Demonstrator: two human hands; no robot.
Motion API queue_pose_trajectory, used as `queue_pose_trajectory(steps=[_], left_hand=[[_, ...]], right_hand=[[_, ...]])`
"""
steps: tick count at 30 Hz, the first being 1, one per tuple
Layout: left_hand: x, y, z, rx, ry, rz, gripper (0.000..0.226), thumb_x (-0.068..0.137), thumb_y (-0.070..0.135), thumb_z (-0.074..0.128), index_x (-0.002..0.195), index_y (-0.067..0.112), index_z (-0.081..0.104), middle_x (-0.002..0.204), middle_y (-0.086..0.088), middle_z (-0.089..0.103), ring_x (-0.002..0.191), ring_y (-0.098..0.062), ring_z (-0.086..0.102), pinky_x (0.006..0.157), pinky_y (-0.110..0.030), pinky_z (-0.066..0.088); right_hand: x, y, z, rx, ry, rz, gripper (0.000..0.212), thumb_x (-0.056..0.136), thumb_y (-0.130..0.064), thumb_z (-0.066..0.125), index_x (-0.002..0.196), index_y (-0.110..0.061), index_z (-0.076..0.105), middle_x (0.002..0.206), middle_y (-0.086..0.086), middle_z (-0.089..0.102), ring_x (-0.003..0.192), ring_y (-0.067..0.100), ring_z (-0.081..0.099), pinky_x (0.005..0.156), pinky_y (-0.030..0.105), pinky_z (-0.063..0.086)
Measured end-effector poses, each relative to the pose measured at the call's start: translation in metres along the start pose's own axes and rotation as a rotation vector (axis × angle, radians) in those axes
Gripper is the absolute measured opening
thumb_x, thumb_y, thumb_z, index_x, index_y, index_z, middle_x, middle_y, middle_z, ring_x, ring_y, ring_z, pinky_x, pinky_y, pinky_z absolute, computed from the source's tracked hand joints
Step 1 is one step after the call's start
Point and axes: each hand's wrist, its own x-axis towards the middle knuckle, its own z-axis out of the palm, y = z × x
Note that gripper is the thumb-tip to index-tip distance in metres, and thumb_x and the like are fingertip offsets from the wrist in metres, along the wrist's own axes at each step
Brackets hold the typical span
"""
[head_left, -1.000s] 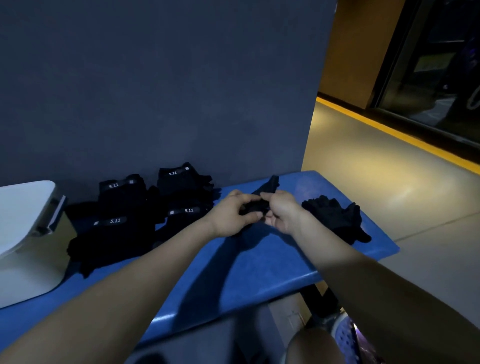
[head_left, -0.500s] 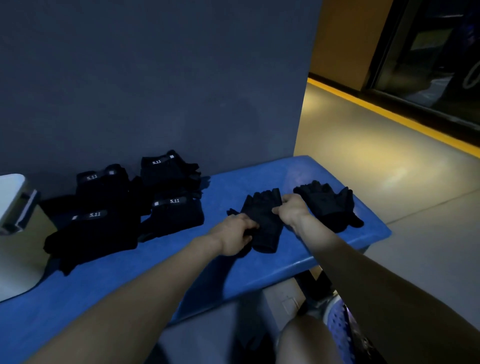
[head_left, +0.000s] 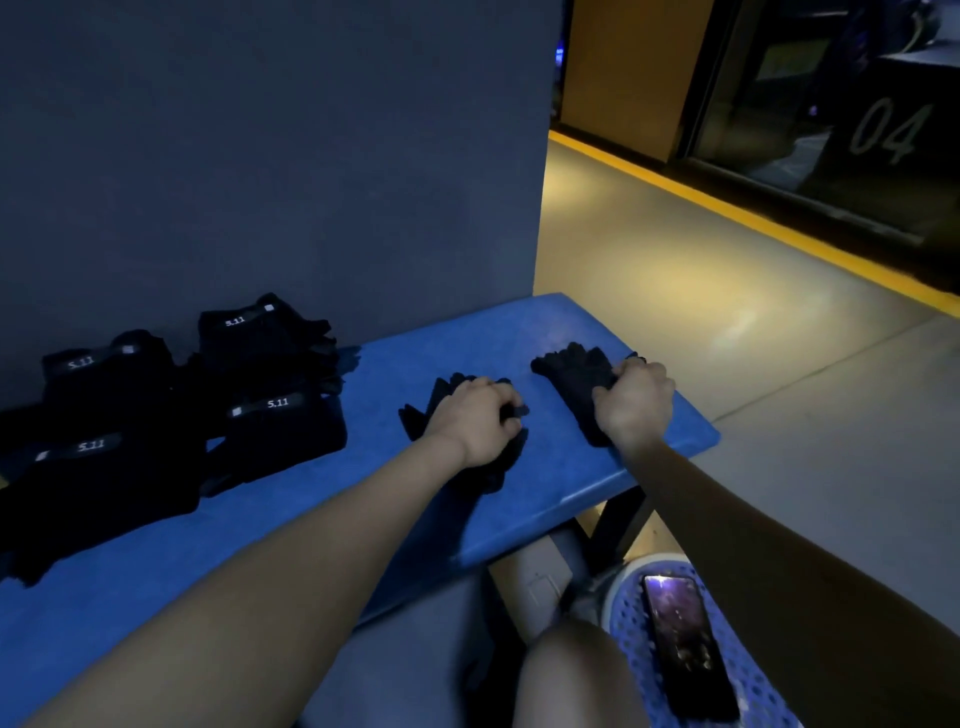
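Head view: a person's bare forearms reach out over a blue bench (head_left: 556, 467) that stands against a grey wall (head_left: 270, 156). The left hand (head_left: 475, 421) lies knuckles up on a black glove (head_left: 434, 408), its fingers curled down into the fabric and gripping it. The glove's fingers fan out past the hand on the far side, and its cuff shows below the wrist. Just to the right, the right hand (head_left: 634, 402) closes round a second black glove (head_left: 569, 371) near the bench's right end, with the fingers bent over the cloth and the thumb side towards the camera. The two gloves lie apart, with bare blue bench between them.

Well to the left of the left hand sit four folded black bundles (head_left: 280, 441), each with a strip reading "5.11", set in two rows by the wall. Below the right forearm, nearer the camera, a phone (head_left: 680, 649) with a lit screen rests on a perforated blue seat (head_left: 753, 680), beside a bare knee (head_left: 566, 675). Beyond the right hand, a yellow stripe (head_left: 753, 218) crosses the floor before a dark panel marked "04" (head_left: 885, 135).
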Motion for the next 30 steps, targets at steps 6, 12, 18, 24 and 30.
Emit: queue_pose_trajectory(steps=[6, 12, 18, 24, 30], left_hand=[[0.020, 0.017, 0.018, -0.181, -0.056, -0.034, 0.035, 0.094, 0.024, 0.052, 0.129, 0.018, 0.052, 0.131, -0.004, 0.044, 0.123, -0.020, 0.044, 0.106, -0.032, 0.037], [0.024, 0.016, 0.018, -0.437, -0.002, -0.083, 0.028, 0.093, 0.014, 0.054, 0.121, 0.011, 0.056, 0.117, -0.001, 0.053, 0.106, -0.011, 0.051, 0.091, -0.015, 0.036], [0.025, 0.027, 0.005, -0.838, 0.032, -0.172, 0.012, 0.094, 0.023, 0.054, 0.104, 0.019, 0.059, 0.104, 0.000, 0.060, 0.098, -0.014, 0.057, 0.087, -0.024, 0.043], [0.012, 0.033, -0.023, -1.377, -0.084, -0.382, 0.036, 0.087, 0.056, 0.051, 0.095, 0.023, 0.062, 0.094, 0.002, 0.059, 0.096, -0.018, 0.057, 0.082, -0.031, 0.048], [-0.003, 0.008, -0.045, -1.511, 0.089, -0.564, 0.018, 0.096, 0.014, 0.044, 0.104, 0.006, 0.059, 0.086, -0.011, 0.062, 0.072, -0.022, 0.061, 0.060, -0.034, 0.051]], right_hand=[[0.007, 0.022, -0.004, -0.039, -0.083, 0.308, 0.072, 0.082, -0.039, 0.068, 0.134, 0.000, 0.035, 0.140, 0.020, 0.034, 0.132, 0.037, 0.028, 0.110, 0.046, 0.028], [0.014, 0.022, -0.009, 0.256, -0.130, 0.259, 0.023, 0.079, -0.014, 0.071, 0.077, -0.003, 0.051, 0.086, 0.016, 0.059, 0.089, 0.035, 0.059, 0.079, 0.048, 0.052], [-0.004, -0.013, -0.024, 0.513, -0.036, -0.029, 0.016, 0.081, 0.003, 0.057, 0.084, -0.013, 0.057, 0.086, 0.003, 0.062, 0.084, 0.021, 0.060, 0.072, 0.030, 0.048], [-0.030, -0.050, -0.029, 0.581, -0.314, -0.352, 0.031, 0.078, 0.012, 0.061, 0.098, -0.011, 0.057, 0.094, 0.002, 0.062, 0.090, 0.014, 0.059, 0.077, 0.019, 0.047], [-0.050, -0.073, -0.035, 0.775, -0.590, -0.345, 0.017, 0.083, 0.006, 0.063, 0.100, 0.003, 0.063, 0.085, 0.005, 0.064, 0.072, 0.008, 0.060, 0.073, 0.015, 0.050]])
